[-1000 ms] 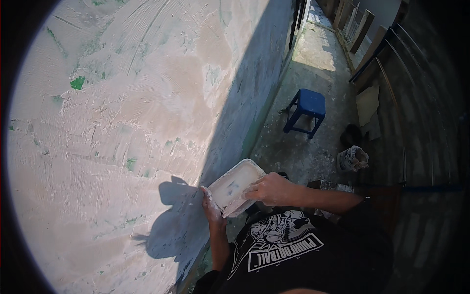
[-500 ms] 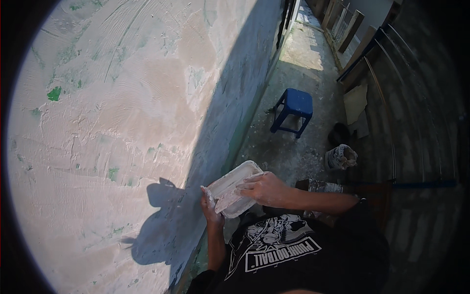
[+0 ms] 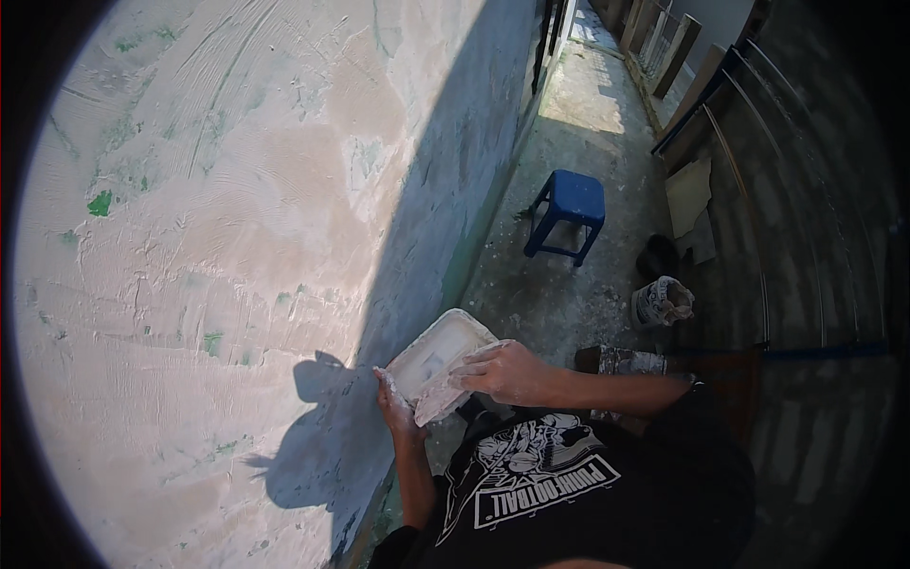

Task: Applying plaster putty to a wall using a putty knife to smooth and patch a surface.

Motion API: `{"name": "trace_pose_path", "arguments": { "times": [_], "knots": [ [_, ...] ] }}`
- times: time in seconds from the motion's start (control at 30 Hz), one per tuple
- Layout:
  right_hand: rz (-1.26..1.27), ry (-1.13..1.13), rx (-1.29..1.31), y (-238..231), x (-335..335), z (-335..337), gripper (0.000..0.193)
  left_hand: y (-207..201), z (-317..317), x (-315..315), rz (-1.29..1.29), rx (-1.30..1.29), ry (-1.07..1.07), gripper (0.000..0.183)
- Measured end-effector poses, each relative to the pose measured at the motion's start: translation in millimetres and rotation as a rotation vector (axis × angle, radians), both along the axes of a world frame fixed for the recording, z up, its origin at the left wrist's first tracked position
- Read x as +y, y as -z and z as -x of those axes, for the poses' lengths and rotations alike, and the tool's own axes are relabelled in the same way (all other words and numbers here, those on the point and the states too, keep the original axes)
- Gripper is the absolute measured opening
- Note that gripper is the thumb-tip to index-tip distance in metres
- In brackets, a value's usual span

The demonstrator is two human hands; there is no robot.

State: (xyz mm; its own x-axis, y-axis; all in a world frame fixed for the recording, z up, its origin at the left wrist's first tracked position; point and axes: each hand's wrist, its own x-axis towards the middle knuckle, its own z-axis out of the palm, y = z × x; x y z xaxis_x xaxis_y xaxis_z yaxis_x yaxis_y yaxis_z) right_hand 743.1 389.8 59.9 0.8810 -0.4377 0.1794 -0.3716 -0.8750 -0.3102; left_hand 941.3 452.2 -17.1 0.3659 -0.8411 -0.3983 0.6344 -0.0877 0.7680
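My left hand [image 3: 395, 408] grips the left edge of a shallow white rectangular tray [image 3: 437, 334], smeared inside with pale putty. My right hand [image 3: 504, 372] is closed around a flat, putty-coated scraper [image 3: 440, 395]; its handle is hidden in the fingers. The scraper lies across the near right side of the tray. White putty clings to the fingers of both hands. To the left rises a wall [image 3: 275, 218] spread with whitish putty, with green patches showing through.
A blue plastic stool [image 3: 574, 197] stands on the concrete floor [image 3: 595, 270] ahead. To the right are a putty-smeared bucket [image 3: 659, 305], a dark round object [image 3: 656, 256] and a leaning board [image 3: 689, 199]. Metal rails [image 3: 739, 185] run along the right side.
The tray has tipped and shifted slightly left, so more of its inside shows. The scraper has moved toward its near right edge. Both hands keep their hold.
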Motion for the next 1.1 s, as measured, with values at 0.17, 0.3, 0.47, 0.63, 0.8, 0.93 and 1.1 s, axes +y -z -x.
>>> {"name": "trace_pose_path", "arguments": {
  "times": [0.17, 0.3, 0.47, 0.63, 0.8, 0.93, 1.1],
  "knots": [
    [0.059, -0.015, 0.044, -6.3, 2.3, 0.9, 0.026, -3.0, -0.4, 0.7, 0.023, -0.002, 0.003, 0.056],
    [-0.023, 0.01, 0.018, -12.6, -7.1, 10.5, 0.032, -4.1, 3.6, -3.4, 0.002, 0.008, -0.004, 0.058],
    [-0.559, 0.354, -0.564, -17.9, -20.1, 27.0, 0.031, -12.6, 7.1, -8.9, 0.049, 0.048, -0.032, 0.054],
    [-1.078, 0.579, -1.124, 3.7, -51.9, 35.1, 0.025, -15.1, 11.2, -18.1, 0.105, 0.048, 0.014, 0.055],
    [-1.473, 0.541, -1.48, 12.7, -75.6, 43.9, 0.027, -29.0, 25.4, -25.1, 0.111, 0.097, 0.0, 0.058],
    [-1.564, 0.54, -1.559, 36.2, -105.6, 57.3, 0.027, -25.5, 27.0, -23.0, 0.086, 0.029, -0.024, 0.061],
    [-0.995, 0.906, -1.489, 84.5, -170.1, 41.6, 0.02, -35.2, 30.0, -17.5, -0.051, -0.032, -0.076, 0.062]
  ]
}}
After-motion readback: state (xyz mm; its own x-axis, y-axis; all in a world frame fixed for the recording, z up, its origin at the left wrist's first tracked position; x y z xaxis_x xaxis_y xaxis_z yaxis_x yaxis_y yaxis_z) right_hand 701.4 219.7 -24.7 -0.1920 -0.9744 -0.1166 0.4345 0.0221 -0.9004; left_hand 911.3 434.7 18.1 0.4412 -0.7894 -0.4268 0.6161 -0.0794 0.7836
